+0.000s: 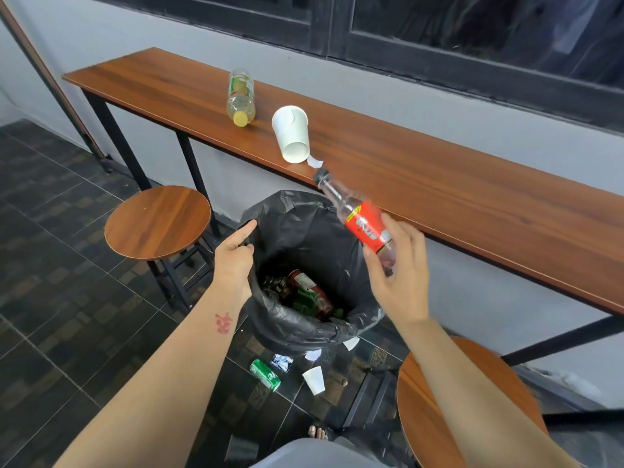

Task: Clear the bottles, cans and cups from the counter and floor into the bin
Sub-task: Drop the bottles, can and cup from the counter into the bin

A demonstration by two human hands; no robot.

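Note:
My right hand (400,275) grips the base of a clear bottle (358,217) with a red label and black cap, tilted over the bin. My left hand (234,253) grips the rim of the black bag lining the bin (297,329), index finger stretched along the edge. Cans and bottles lie inside the bin. On the wooden counter (439,184) a bottle with a yellow cap (240,97) lies on its side, and a white paper cup (291,133) lies tipped over near the front edge. On the floor lie a green can (265,374) and a small white cup (314,380).
A round wooden stool (157,221) stands left of the bin, another stool (452,410) at the lower right. A small blue wrapper (282,362) and white paper scraps (351,342) lie on the dark tiled floor. A paper scrap (314,161) sits by the cup on the counter.

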